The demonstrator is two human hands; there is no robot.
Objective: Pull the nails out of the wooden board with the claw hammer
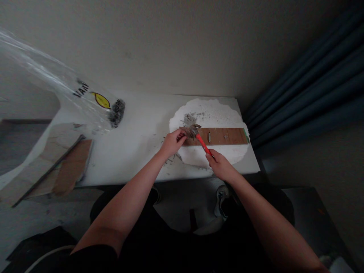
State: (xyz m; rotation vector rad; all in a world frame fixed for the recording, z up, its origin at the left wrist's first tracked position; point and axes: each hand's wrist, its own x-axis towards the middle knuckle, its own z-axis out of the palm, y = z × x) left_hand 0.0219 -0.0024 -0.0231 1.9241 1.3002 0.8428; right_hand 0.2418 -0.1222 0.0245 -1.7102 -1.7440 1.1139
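Observation:
My right hand (219, 163) is wrapped round the end of the red handle of a claw hammer (203, 143). The metal hammer head sits over the left part of a brown wooden board (230, 137). Close beside the head, my left hand (173, 143) has its fingers pinched at the board's left end; what is between them is too small to make out. The board lies on a ragged white sheet (227, 113) on a white table. A small light peg-like piece (209, 137) rests on the board's middle.
Grey bits (190, 118) lie on the sheet behind the hammer, with thin dark pieces (178, 156) near my left wrist. To the left are a clear plastic bag (85, 98) with dark contents and several wood pieces (72, 161). A dark curtain (309, 72) hangs at right.

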